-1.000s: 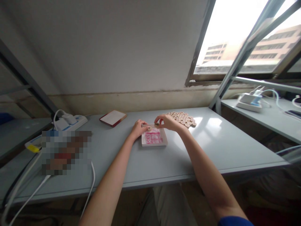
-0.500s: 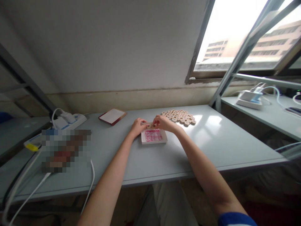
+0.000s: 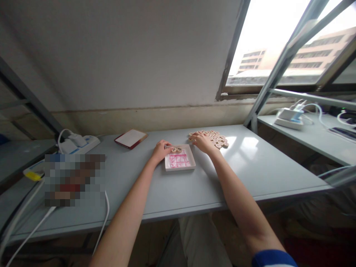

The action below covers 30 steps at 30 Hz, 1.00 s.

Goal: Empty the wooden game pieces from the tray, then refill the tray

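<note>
A small white tray with a pink grid inside lies on the grey table. Two round wooden pieces sit side by side at its far edge. My left hand rests against the tray's far left corner, fingers curled on its rim. My right hand reaches to the right of the tray and lies with fingers stretched on the near edge of a pile of round wooden pieces.
A red-edged flat box lies left of the tray. A white power strip with cables sits at the far left. A second table with a charger stands to the right, below an open window.
My right hand left a wooden piece in the tray beside the first one. It then moved right to the pile. My left hand stayed at the tray.
</note>
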Motion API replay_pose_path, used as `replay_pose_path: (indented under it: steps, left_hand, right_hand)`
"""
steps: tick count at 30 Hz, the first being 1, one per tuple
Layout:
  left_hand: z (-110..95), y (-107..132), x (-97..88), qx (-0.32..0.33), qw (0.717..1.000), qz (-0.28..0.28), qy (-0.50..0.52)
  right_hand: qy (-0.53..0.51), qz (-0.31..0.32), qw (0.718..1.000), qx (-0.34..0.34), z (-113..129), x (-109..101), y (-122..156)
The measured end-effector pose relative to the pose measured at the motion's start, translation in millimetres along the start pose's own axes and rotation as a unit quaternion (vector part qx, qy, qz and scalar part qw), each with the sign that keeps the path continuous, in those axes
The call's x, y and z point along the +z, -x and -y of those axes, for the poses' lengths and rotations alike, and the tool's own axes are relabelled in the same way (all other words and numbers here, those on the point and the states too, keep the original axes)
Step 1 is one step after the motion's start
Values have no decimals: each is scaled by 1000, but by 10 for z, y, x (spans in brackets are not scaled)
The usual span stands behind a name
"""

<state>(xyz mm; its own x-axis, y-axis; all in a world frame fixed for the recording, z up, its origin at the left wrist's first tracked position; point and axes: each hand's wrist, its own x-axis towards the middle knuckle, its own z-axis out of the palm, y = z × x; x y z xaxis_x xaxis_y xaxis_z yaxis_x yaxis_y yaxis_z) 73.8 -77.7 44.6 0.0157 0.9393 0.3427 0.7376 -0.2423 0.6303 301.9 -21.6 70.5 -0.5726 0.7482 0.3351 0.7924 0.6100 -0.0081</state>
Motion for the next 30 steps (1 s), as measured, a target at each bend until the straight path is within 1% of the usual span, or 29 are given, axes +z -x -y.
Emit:
replay_pose_path:
  steps: [5, 7, 10, 11, 14, 16, 19, 20, 21, 22, 24, 25, 27, 30]
  left_hand:
    - [6, -6, -1, -1, 1000, 3, -4]
    - [12, -10, 2, -1, 1000, 5, -6]
    - [17, -13, 6, 0, 1000, 5, -10]
    - [18, -13, 7, 0, 1000, 5, -9]
    - [21, -12, 10, 2, 1000, 6, -6]
    - [24, -12, 11, 1, 1000, 5, -3]
    - [25, -14, 11, -1, 1000, 7, -3]
    - [23, -13, 9, -2, 1000, 9, -4]
    - [19, -12, 7, -3, 1000, 10, -4]
    - [14, -11, 4, -4, 1000, 11, -5]
    - [1, -7, -3, -4, 1000, 11, -5]
    - [-5, -5, -6, -3, 1000, 11, -6]
    - [-14, -4, -11, -2, 1000, 11, -8]
    - [-20, -6, -14, -5, 1000, 9, -13]
  right_hand:
    - [-40, 32, 999, -17, 118, -89, -49]
    - [-36, 21, 999, -23, 148, -105, -52]
    - [-11, -25, 999, -22, 139, -73, -47]
    - [-1, -27, 999, -19, 126, -55, -45]
    - [9, 0, 1000, -7, 90, -36, -42]
    - [-11, -6, 1000, 1, 89, -83, -43]
    - [-76, -53, 995, 20, 122, -234, -49]
    - [-105, -61, 992, 25, 137, -288, -51]
    - [-136, -55, 989, 26, 150, -334, -54]
    - [-165, -35, 986, 19, 161, -366, -56]
    - [-205, 35, 978, -23, 180, -386, -58]
    - [-208, 69, 974, -48, 190, -375, -58]
    - [-181, 104, 975, -80, 218, -329, -53]
    - [-112, 98, 986, -75, 279, -262, -41]
